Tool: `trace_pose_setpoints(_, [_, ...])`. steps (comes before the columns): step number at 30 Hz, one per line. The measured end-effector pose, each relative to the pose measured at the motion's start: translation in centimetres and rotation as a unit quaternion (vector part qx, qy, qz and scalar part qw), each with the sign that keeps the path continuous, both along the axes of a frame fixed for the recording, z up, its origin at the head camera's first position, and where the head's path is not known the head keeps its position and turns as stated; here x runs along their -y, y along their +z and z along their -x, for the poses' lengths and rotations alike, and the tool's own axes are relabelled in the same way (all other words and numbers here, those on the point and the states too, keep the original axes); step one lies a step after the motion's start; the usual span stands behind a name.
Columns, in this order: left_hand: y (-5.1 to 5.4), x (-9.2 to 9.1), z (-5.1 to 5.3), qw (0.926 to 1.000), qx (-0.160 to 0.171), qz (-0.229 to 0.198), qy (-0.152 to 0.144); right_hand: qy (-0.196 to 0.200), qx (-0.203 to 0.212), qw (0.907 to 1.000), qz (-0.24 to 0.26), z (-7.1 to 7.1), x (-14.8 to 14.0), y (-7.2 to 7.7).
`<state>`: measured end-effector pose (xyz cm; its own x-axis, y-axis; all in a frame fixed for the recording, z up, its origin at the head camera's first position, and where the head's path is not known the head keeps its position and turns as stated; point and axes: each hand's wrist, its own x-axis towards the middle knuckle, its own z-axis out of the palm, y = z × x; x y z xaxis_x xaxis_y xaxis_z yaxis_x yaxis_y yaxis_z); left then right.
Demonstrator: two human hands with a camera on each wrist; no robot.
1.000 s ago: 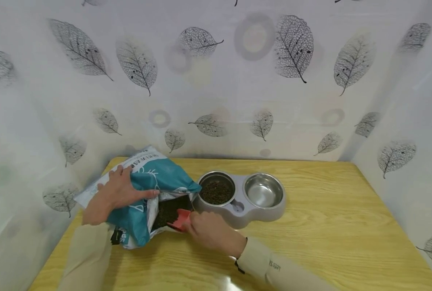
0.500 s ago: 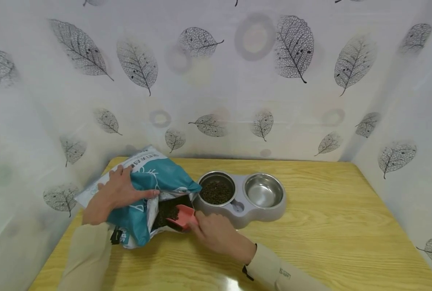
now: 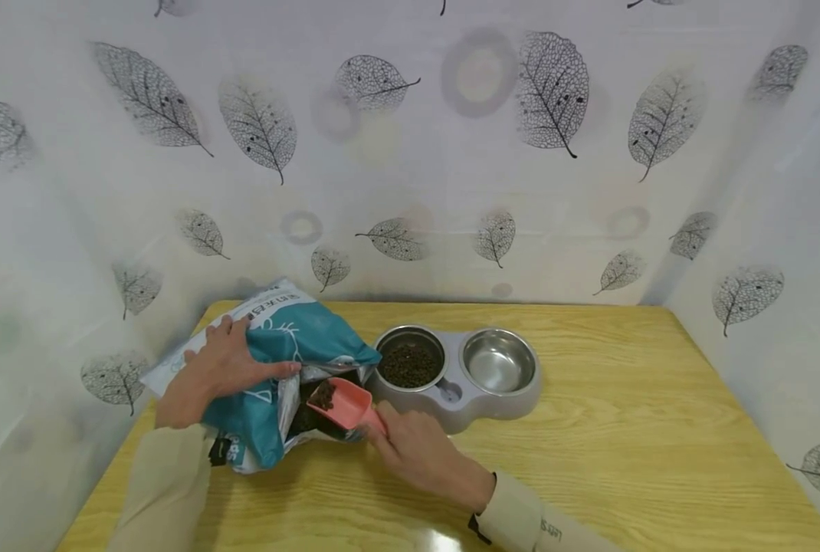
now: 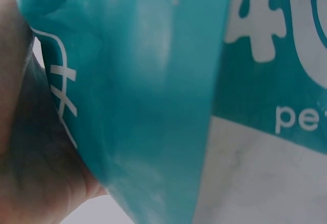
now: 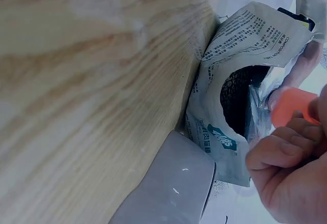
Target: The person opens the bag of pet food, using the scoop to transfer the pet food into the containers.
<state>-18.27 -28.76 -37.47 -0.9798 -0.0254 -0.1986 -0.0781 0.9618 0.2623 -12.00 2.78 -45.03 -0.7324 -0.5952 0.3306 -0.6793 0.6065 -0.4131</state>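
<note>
A teal and white bag (image 3: 313, 330) lies at the left of the table, its mouth facing right with dark kibble inside. My left hand (image 3: 220, 368) rests spread on the bag, the thumb by the mouth's edge; whether the fingers grip it cannot be told. In my right hand (image 3: 427, 456) is the handle of a red scoop (image 3: 348, 404), held over the bag's mouth with some brown kibble at its front. The right wrist view shows the curled fingers around the scoop (image 5: 294, 110) beside the bag (image 5: 245, 40).
Right of the bag stands a grey double-bowl holder (image 3: 454, 410). Its left steel bowl (image 3: 410, 331) contains kibble, and the right steel bowl (image 3: 500, 364) shows a bare bottom. A leaf-patterned curtain (image 3: 410, 169) surrounds the wooden table (image 3: 624, 429) at the back and sides.
The scoop has come up out of the kibble in the bag, and its bowl now shows kibble in it. My right hand has shifted slightly right; my left hand stays put.
</note>
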Motion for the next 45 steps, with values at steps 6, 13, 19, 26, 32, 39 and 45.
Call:
trace_pose_setpoints(6, [0.0,0.1,0.0,1.0000,-0.005,-0.002,-0.005,-0.001,-0.039,0.9974,0.060,-0.1,0.0,-0.4])
trace_pose_setpoints(13, [-0.1,0.2,-0.1,1.0000,-0.006,-0.006,-0.005,-0.008,-0.017,0.9941,0.107,-0.1,-0.1,-0.4])
trace_pose_setpoints(19, [0.0,0.2,-0.1,0.9999,-0.008,-0.005,-0.004,-0.012,-0.006,0.9881,0.153,0.2,-0.3,-0.2])
trace_pose_setpoints(26, [0.2,0.1,0.0,1.0000,-0.005,-0.006,-0.004,-0.018,0.045,0.9854,0.163,0.5,-0.9,0.0])
trace_pose_setpoints(32, [0.0,0.1,-0.1,0.9999,-0.007,-0.004,-0.007,-0.024,0.051,0.9824,0.178,1.3,-2.2,0.4])
trace_pose_setpoints(39, [0.1,0.2,0.0,1.0000,-0.007,0.000,-0.006,-0.062,0.020,0.9819,0.178,2.7,-4.1,0.7])
trace_pose_setpoints(45, [0.1,0.1,0.0,1.0000,-0.005,-0.002,-0.005,-0.115,0.032,0.9823,0.145,3.5,-5.3,0.9])
